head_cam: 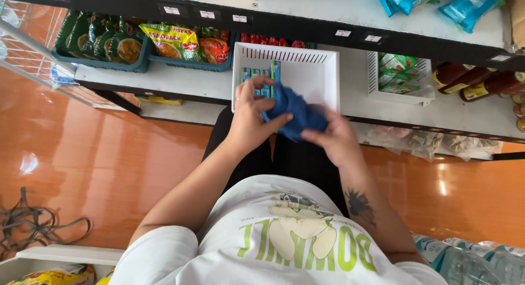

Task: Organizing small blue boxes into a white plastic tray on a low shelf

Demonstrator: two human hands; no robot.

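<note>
The head view looks straight down on a person in a white printed shirt who faces a low shelf in a shop. The landmark is the white plastic basket standing on that shelf, directly ahead of the person.

Both hands meet at the near rim of the basket, and a blue cloth is bunched between them. The left hand has its grip closed on the left end of the cloth, thumb on top and fingers curled over the near rim. The right hand pinches the right end of the cloth just below the basket's near edge, its grip also closed on the fabric. The cloth hangs partly over the rim and partly in front of it.

Inside the basket, at its left part, lie a few flat packets in blue and green, just beyond the left hand's fingers; the rest of the basket's floor shows white.

Left of the basket stand dark blue bins with noodle packets. Right of it sits a smaller white basket with green packets, and further right lie dark sauce bottles. Below the basket's shelf the orange floor shows, with a grey tangle of straps far to the left and wrapped water bottles at the lower right.
</note>
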